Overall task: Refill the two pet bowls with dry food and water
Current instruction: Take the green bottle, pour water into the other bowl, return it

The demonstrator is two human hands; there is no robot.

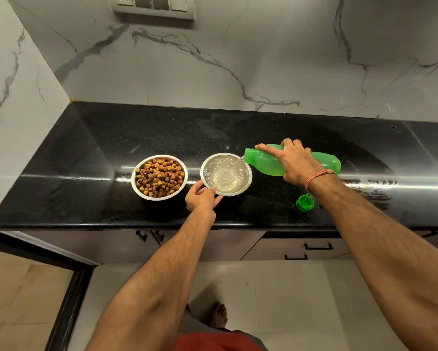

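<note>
**Water pouring into bowl**

Water bowl (226, 174) on counter (263, 133), right of kibble bowl (159, 177). Near rim pinched by left hand (202, 198). Green bottle (291, 160) tipped sideways, mouth over far-right rim, gripped around middle by right hand (297, 162). Green cap (305, 203) lying nearby.

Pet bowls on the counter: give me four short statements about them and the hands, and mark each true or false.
1. The right hand tips a green bottle over the water bowl. True.
2. The left hand holds the food bowl. False: it holds the water bowl's rim.
3. The food bowl is full of kibble. True.
4. The bottle's cap is screwed on. False: the green cap lies on the counter.
</note>
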